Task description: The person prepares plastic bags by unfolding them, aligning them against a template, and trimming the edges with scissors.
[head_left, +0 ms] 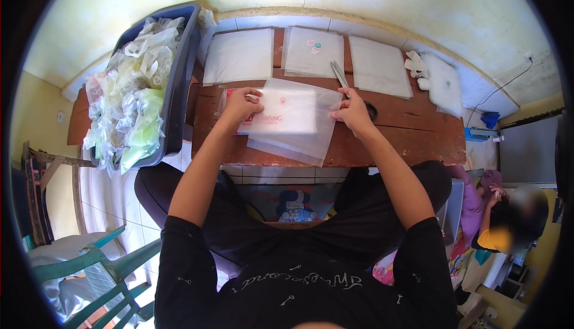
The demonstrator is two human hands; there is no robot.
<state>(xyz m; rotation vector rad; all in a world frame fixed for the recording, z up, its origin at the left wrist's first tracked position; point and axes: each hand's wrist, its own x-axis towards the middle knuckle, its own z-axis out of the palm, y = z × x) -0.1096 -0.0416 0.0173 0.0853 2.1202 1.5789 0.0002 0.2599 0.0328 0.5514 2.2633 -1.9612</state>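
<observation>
In the head view, a clear plastic bag point(326, 111) is stretched between my two hands above the wooden table. Beneath or inside it, I cannot tell which, shows a white pack with red print point(290, 114). My left hand point(240, 106) is closed, thumb and fingers pinching at the left side of the bag and pack. My right hand point(354, 114) pinches the bag's right edge. Scissors point(339, 73) with black handles show behind the right hand, partly hidden by it; they appear to lie on the table.
Stacks of clear plastic bags point(239, 57) line the back of the brown wooden table point(406, 135). At left stands a dark bin point(190, 48) heaped with filled plastic bags. A green chair point(113, 266) is at lower left. Another person point(487, 209) is at the right.
</observation>
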